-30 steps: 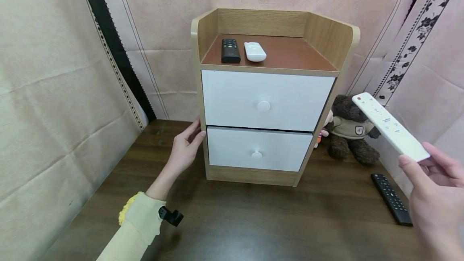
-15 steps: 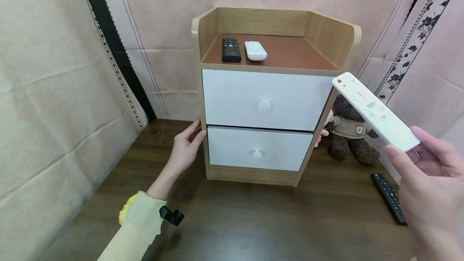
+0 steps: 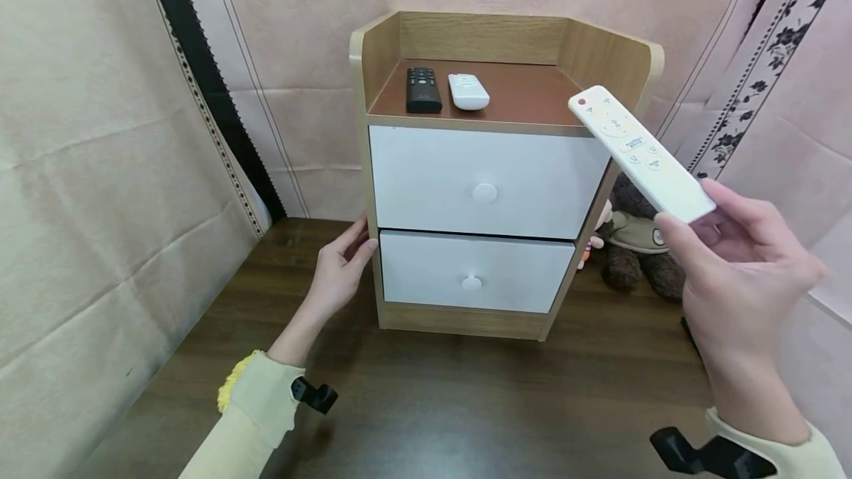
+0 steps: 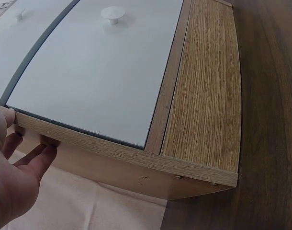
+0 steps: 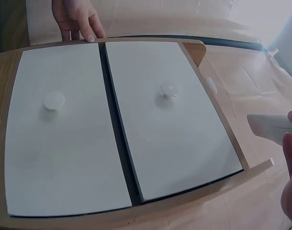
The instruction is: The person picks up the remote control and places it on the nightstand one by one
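A long white remote control [image 3: 642,154] is pinched at its lower end between the thumb and fingers of my right hand [image 3: 745,272]. It slants up and left, its tip in front of the right side of a small wooden cabinet [image 3: 466,322] with two white drawers. My left hand [image 3: 336,268] touches the cabinet's left side; in the left wrist view its fingertips [image 4: 49,149] rest against the side panel. On the cabinet's brown top lie a black remote [image 3: 423,91] and a shorter white remote [image 3: 469,93], side by side. Both drawers look closed.
A dark teddy bear [image 3: 639,235] in a green shirt sits right of the cabinet, partly behind my right hand. Another black remote on the table [image 3: 459,398] is almost wholly hidden by that hand. Pale curtains [image 3: 299,80] hang behind and at both sides.
My right hand has moved left and upward with the white remote, from beside the teddy bear to the cabinet's upper right edge. The left hand has stayed on the cabinet's side.
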`<state>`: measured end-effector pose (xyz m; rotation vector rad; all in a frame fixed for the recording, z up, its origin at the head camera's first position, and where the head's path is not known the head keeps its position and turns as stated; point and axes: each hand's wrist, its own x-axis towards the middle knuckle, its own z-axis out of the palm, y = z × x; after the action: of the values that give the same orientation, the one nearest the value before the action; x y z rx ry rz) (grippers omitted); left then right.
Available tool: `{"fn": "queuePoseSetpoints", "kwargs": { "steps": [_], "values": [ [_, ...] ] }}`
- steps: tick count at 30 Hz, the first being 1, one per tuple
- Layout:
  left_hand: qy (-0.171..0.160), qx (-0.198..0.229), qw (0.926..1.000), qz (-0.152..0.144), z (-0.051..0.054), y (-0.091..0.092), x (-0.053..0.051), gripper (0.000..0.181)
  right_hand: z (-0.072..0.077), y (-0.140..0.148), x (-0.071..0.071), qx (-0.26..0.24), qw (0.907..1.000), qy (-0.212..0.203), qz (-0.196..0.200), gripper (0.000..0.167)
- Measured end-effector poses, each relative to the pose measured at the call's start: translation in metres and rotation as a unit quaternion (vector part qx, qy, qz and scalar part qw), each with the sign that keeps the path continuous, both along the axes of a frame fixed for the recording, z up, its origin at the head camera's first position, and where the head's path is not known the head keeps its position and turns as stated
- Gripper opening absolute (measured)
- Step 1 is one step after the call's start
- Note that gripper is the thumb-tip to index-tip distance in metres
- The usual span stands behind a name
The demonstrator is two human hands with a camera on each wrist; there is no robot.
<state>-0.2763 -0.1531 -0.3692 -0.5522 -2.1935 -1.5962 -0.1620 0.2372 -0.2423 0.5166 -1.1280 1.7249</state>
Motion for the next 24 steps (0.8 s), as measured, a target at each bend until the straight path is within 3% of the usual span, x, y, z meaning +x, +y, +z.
{"fn": "queuePoseSetpoints", "kwargs": {
  "steps": [5, 11, 18, 24],
  "values": [
    [-0.003, -0.003, 1.0000, 0.003, 0.000, 0.000, 0.000, 0.053, 0.004, -0.016, -0.008, 0.046, 0.9957, -0.029, -0.076, 0.044],
    [0.001, 0.008, 1.0000, -0.001, 0.000, 0.002, 0.000, 0.053, 0.019, -0.032, -0.017, 0.120, 0.9713, -0.054, -0.198, 0.038],
    [0.005, 0.023, 0.9997, -0.009, 0.001, 0.004, 0.000, 0.053, 0.041, -0.047, -0.035, 0.133, 0.9630, -0.048, -0.229, 0.038],
    [0.001, 0.021, 0.9998, -0.005, 0.002, 0.003, 0.001, 0.052, 0.045, -0.065, -0.051, 0.180, 0.9447, -0.052, -0.269, 0.038]
  ]
}}
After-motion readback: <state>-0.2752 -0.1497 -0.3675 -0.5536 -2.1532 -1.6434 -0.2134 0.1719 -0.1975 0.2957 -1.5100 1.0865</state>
